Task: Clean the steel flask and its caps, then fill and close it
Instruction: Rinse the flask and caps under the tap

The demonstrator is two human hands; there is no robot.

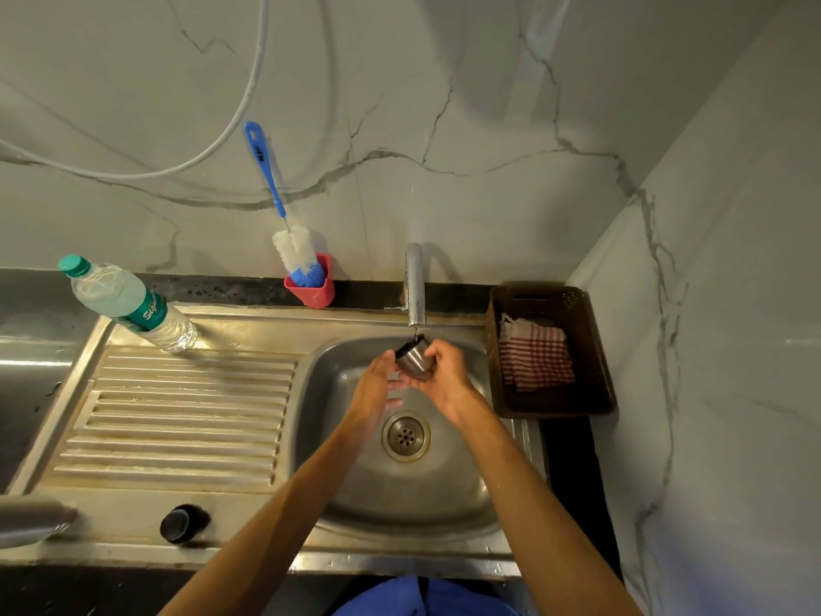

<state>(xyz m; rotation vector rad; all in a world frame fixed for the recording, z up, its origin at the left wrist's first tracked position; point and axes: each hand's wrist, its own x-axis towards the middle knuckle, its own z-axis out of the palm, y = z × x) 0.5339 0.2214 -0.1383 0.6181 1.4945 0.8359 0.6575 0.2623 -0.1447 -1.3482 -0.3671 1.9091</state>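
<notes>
Both hands (377, 380) (446, 371) hold steel cap (413, 358) under tap (415, 286) — over sink (337, 504).

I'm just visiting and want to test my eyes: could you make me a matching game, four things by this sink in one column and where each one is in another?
Things:
1. steel cap
2. bottle brush
3. striped cloth
4. black cap

Places:
A. in the brown basket
B. on the sink's front ledge
C. held in both hands under the tap
D. standing in the red holder

Pairs: 1-C, 2-D, 3-A, 4-B
</notes>
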